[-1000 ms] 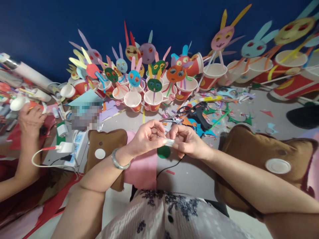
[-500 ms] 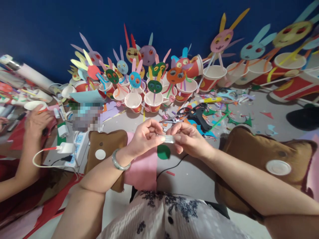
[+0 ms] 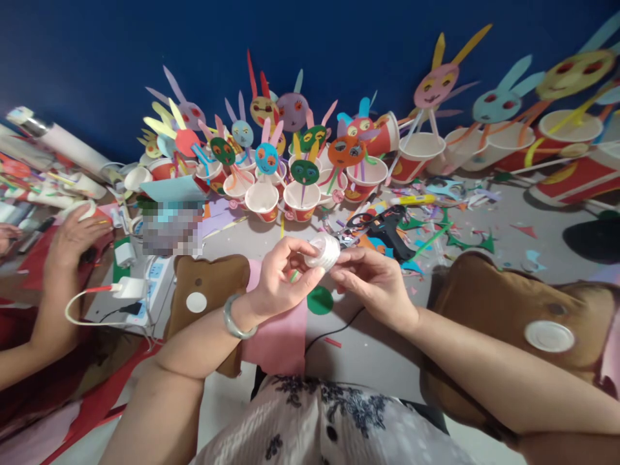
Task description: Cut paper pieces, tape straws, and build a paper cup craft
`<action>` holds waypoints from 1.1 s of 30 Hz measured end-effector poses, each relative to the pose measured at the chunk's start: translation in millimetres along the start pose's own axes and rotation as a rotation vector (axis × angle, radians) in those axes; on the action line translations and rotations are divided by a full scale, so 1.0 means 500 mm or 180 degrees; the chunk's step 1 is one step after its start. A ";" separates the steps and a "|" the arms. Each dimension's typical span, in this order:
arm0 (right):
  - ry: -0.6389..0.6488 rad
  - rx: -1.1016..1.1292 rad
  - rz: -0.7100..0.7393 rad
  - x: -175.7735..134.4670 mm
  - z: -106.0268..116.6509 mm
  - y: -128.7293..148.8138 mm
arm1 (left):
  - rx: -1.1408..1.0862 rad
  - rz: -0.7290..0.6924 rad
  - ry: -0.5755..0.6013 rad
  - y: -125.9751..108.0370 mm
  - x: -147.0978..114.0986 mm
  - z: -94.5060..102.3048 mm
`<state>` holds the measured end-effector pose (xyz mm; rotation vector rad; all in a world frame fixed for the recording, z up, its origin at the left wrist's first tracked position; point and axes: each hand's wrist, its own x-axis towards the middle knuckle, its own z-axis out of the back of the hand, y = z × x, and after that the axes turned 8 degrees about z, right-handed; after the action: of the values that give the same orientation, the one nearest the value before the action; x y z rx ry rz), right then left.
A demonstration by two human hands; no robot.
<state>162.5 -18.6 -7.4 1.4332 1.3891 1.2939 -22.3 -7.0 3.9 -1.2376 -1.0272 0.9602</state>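
My left hand grips a small whitish roll of tape between thumb and fingers, its round side tipped up. At the roll's right edge is my right hand, its fingertips bent in against the rim; whether they pinch a loose end is too small to see. Below the hands a green paper disc lies on the grey table, beside a pink paper sheet. Just behind them are scissors and a black glue gun.
Paper cups with paper rabbit figures line the back by the blue wall. Paper scraps litter the right. Brown cushions lie on both sides. A power strip is left, near a co-worker's hand on a cup.
The roll of tape has turned from edge-on to showing its round side, and now sits mostly in my left hand. My right fingers have shifted to its edge. The co-worker's cup has tilted.
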 end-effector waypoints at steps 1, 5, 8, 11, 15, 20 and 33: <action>-0.0013 0.0006 -0.0009 0.000 0.000 0.000 | 0.0021 0.0083 0.0034 0.001 -0.001 0.000; 0.0022 0.0036 -0.0018 0.002 0.000 -0.001 | 0.0131 0.0250 0.0045 0.006 -0.004 -0.001; 0.0127 0.0083 0.0009 0.001 0.001 -0.005 | 0.0229 0.0152 -0.0003 0.005 -0.002 -0.002; 0.0173 0.0035 0.0002 -0.002 0.000 -0.007 | 0.0291 0.0069 -0.0028 0.000 0.002 -0.004; 0.0223 -0.0048 -0.0035 -0.004 -0.001 -0.003 | 0.0319 0.0057 -0.0075 -0.003 0.004 -0.006; 0.0276 -0.0026 -0.0140 -0.007 -0.004 0.003 | 0.0314 0.0023 -0.0033 -0.004 0.006 -0.006; 0.0377 -0.0357 0.0060 -0.016 -0.008 0.013 | 0.0173 0.0183 0.0076 -0.014 0.002 -0.006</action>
<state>161.1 -27.8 -1.6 1.3156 1.3594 1.4657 -19.2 -7.4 10.7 -1.2364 -0.9453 1.0093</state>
